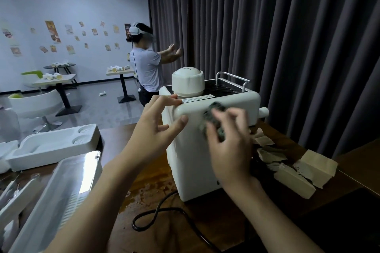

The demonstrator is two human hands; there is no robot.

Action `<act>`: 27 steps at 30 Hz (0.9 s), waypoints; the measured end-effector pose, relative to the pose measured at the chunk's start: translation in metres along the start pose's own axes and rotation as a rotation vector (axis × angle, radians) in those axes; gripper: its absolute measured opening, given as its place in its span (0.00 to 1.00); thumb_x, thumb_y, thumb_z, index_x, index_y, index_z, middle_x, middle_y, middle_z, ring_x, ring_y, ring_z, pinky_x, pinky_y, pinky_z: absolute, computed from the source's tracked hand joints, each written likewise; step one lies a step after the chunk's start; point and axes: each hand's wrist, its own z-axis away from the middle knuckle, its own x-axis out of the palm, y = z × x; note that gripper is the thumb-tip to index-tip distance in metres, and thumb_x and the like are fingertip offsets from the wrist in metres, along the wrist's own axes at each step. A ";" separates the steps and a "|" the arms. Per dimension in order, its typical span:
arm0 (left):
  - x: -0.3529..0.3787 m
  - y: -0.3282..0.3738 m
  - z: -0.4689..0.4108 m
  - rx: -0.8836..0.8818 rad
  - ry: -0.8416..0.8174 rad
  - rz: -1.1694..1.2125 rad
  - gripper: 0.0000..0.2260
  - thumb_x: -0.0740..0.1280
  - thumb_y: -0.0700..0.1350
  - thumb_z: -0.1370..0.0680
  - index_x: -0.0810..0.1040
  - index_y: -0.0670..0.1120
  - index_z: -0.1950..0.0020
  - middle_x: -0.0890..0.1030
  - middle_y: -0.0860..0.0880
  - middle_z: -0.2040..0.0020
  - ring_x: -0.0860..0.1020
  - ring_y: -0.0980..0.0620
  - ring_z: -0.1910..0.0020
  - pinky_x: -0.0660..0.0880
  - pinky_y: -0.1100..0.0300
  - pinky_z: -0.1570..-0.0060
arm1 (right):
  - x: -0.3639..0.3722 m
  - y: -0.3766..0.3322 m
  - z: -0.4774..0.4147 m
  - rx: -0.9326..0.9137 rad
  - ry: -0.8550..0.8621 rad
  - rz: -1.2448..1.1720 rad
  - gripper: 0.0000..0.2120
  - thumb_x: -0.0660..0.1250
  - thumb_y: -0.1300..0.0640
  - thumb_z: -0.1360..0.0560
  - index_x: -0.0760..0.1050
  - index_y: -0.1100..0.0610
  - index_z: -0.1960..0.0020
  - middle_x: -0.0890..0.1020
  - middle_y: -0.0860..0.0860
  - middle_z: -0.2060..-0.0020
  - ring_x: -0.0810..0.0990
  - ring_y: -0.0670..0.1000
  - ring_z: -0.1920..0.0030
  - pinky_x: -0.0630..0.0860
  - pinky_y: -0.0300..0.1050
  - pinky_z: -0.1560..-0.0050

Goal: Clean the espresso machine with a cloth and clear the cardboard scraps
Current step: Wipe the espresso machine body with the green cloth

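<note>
Power cord [164,214] loops on the table [148,187] just short of your hands, with the shiny metal tray [67,191] off to the left of it. The cord runs to the espresso machine [191,170], so don't snag it.

Left hand [158,127]: fingers spread and mostly straight. Thumb is on the near face, fingertips on the top edge. It braces the body and grips nothing.

Right hand [230,150]: dark cloth [213,117] bunched between thumb and fingers, pressed on the upper near face. The hand is blurred.

My read is you're mid-wipe on that panel. Work top to bottom in overlapping passes with flat pressure. Brace firmly so the body doesn't slide toward the cardboard scraps [298,170], which lie just right of your right hand, beside the machine.

Beyond your fingertips, the white cap [188,82] and rail [232,77] on top need the cloth too. Refold it to a clean face first. Clear the scraps last, once both hands are free.
</note>
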 end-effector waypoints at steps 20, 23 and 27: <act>0.001 -0.006 -0.009 0.055 0.053 -0.122 0.09 0.67 0.63 0.25 0.73 0.66 0.46 0.73 0.65 0.39 0.73 0.52 0.32 0.83 0.55 0.49 | -0.034 0.047 -0.067 0.146 -0.049 0.071 0.14 0.68 0.58 0.23 0.80 0.60 0.40 0.74 0.54 0.46 0.73 0.46 0.48 0.66 0.28 0.48; -0.002 -0.005 -0.013 0.042 0.041 -0.170 0.12 0.65 0.66 0.25 0.73 0.64 0.46 0.72 0.65 0.42 0.73 0.51 0.35 0.82 0.49 0.46 | -0.038 0.047 -0.075 0.181 -0.103 0.107 0.13 0.67 0.58 0.23 0.79 0.59 0.40 0.73 0.53 0.43 0.72 0.46 0.47 0.66 0.26 0.49; -0.007 0.005 -0.038 0.063 0.088 -0.371 0.20 0.64 0.67 0.27 0.71 0.60 0.40 0.68 0.64 0.43 0.70 0.52 0.37 0.73 0.48 0.38 | -0.030 0.028 -0.083 -0.013 -0.270 0.030 0.11 0.69 0.60 0.25 0.81 0.59 0.43 0.77 0.51 0.46 0.74 0.43 0.49 0.67 0.32 0.46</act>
